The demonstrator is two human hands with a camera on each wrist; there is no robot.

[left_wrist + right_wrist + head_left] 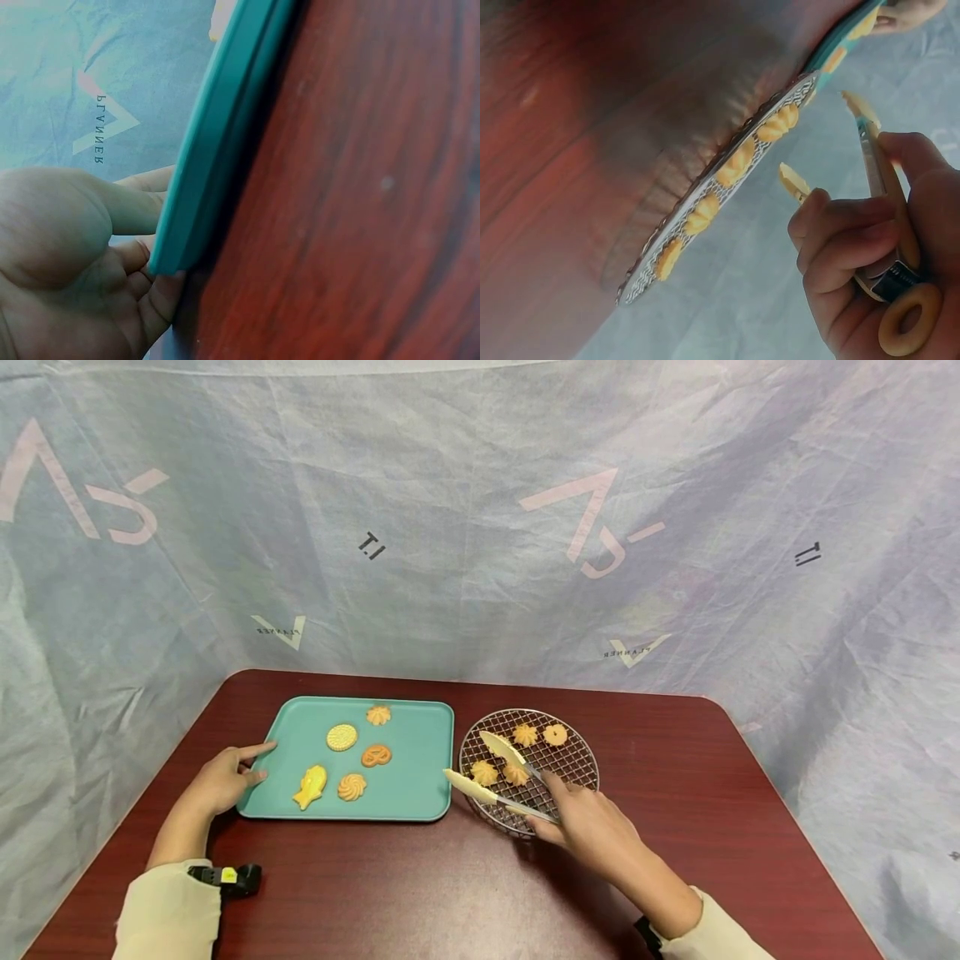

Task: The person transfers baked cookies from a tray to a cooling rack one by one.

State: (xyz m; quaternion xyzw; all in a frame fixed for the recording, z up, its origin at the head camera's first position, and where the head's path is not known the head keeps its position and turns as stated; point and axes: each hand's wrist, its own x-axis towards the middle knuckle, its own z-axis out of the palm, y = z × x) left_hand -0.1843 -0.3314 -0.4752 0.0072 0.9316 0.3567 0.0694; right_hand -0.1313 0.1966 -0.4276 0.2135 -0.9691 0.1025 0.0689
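Head view: lower right, the right hand point(600, 831) grips tongs point(471, 786), tips spread, partly covering cookies point(484, 772) on a round rack point(572, 768); lower left, the left hand point(223, 779) pinches the teal tray point(412, 747). Left wrist: fingertips vanish behind the tray, cut off above. Right wrist: cookies at centre show edge-on.

The head view looks forward and down from above the near side, taking in the whole scene: table point(345, 885), tray point(416, 777), rack point(579, 774) and far curtain point(465, 610). The left wrist view, turned sideways, sits low and very close to the tray's edge, facing the curtain. The right wrist view, also tilted, looks almost edge-on past the right hand point(600, 831), across the rack leftward. All three share the tray and left hand point(225, 782).
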